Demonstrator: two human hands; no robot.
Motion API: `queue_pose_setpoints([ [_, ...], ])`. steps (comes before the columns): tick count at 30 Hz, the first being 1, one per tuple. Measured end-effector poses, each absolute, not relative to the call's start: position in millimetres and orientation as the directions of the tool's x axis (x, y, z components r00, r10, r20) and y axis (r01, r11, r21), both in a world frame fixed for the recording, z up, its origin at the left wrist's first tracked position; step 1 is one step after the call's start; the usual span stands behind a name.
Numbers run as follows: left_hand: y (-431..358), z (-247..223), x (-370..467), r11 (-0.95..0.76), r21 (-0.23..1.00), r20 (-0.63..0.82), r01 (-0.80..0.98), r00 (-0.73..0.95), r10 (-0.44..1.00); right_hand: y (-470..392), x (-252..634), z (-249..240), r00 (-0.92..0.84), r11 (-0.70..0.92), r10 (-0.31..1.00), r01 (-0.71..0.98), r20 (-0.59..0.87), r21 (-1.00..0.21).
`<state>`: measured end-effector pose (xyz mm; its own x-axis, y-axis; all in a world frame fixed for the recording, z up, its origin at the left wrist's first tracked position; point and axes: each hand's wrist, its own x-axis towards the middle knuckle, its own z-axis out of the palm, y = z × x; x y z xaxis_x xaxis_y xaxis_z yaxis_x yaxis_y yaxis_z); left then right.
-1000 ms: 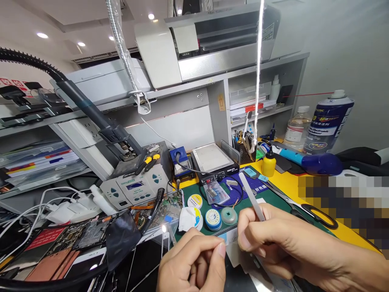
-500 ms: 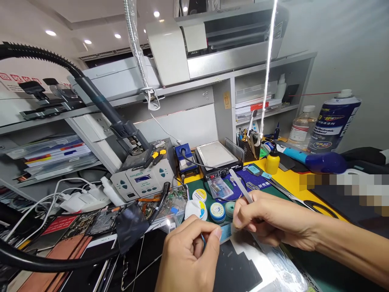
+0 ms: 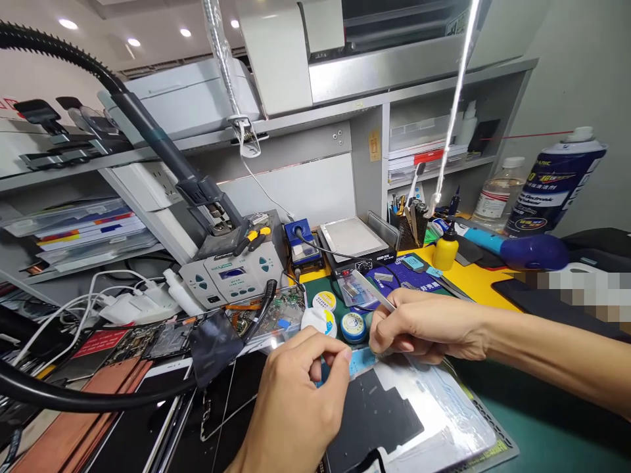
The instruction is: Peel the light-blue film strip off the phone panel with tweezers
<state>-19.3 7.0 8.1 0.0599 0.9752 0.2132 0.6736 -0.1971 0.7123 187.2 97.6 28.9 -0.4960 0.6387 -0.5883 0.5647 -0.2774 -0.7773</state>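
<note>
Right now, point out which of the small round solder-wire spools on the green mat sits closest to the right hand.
The blue-rimmed round spool, just left of the right hand; the yellow-labelled spool and white spool lie farther left.

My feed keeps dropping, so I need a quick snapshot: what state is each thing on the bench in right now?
Left hand: thumb and forefinger pinched on the blue tab.
Right hand: closed on the tweezers, tip hidden at the tab.
Panel: flat on the mat, under film.
Yellow bottle: upright, capped.
Spray can: upright, capped.
Station: display lit.
Hot plate: bare on top.
</note>
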Motion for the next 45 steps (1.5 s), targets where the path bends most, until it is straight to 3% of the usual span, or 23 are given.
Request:
queue_pose_setpoints([
  [8,9.9,0.8,-24.1,-0.242,0.677,0.252,0.696,0.09,0.964,99.0,173.8,40.9,-0.458,-0.18,0.648,0.684,-0.608,-0.707],
  [24,1.4,-21.9,-24.2,-0.303,0.612,0.342,0.731,0.1,0.934,93.6,163.4,44.8,-0.469,-0.184,0.656,0.661,-0.592,-0.728],
  [35,1.4,-22.0,-19.7,-0.287,0.565,0.344,0.774,0.095,0.934,95.3,160.7,44.8,-0.431,-0.149,0.663,0.725,-0.612,-0.673],
  [45,6.8,-21.4,-29.4,-0.406,0.419,0.43,0.812,0.216,0.876,96.1,157.6,48.0,-0.377,-0.13,0.679,0.783,-0.63,-0.608],
])
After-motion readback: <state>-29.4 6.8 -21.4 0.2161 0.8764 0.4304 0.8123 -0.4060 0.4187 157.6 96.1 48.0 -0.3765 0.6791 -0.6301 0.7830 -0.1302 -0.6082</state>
